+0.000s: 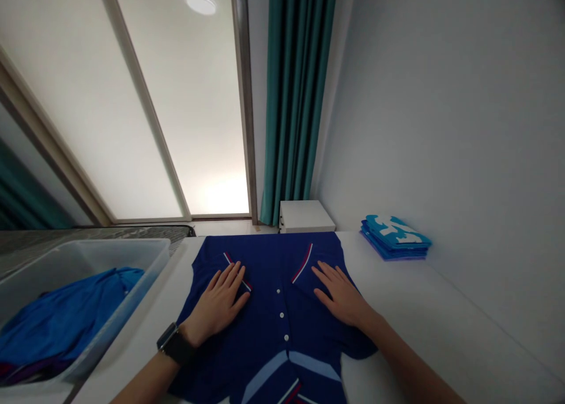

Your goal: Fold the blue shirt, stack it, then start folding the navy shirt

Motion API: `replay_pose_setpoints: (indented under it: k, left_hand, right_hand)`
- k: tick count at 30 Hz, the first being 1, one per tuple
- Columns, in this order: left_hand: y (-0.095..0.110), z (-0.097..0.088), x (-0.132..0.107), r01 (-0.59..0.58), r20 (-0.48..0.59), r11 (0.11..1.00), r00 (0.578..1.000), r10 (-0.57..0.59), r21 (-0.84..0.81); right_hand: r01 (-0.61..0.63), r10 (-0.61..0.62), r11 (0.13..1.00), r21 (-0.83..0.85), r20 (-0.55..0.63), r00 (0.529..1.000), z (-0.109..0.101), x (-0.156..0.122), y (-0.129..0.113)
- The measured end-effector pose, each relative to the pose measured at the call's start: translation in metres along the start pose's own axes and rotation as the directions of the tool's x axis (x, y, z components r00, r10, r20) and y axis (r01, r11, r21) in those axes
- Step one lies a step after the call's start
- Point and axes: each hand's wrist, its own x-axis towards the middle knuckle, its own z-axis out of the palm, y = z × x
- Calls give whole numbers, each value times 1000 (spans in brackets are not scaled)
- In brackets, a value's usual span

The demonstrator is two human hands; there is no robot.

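Note:
A navy blue short-sleeved shirt [265,262] lies spread on the white table, its far edge straight and its neck end towards me. White buttons run down its middle, two red-and-white trimmed bands slant across it, and light blue stripes cross near the neck. My left hand [223,301] rests flat on the shirt's left side, fingers spread over one trimmed band. On the other side my right hand [339,295] lies flat beside the second band, its fingers also apart. A dark watch [174,340] is on my left wrist. The near end of the shirt is cut off by the frame.
A translucent plastic bin [165,252] with blue and dark clothes [79,315] stands at the left. Folded blue garments [392,239] are stacked on the white table [419,310] by the wall. A white cabinet [306,212] and a green curtain [300,98] are beyond.

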Motion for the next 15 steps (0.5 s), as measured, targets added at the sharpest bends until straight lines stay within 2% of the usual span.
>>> replay_pose_setpoints:
  k: [5,11,15]
  left_hand:
    - [-5,13,-9,8,-7,1000,1000,-7,16]
    - [-5,11,-8,-34,-36,999,999,34,13]
    - [-7,13,-8,-49,-70,999,996,50,6]
  right_hand:
    - [42,-42,999,-10,10,999,10,11,-14]
    - [31,-32,998,-62,-27,999,25,5,-18]
    - [28,-29,1000,-14,-96,995,27,2,-14]
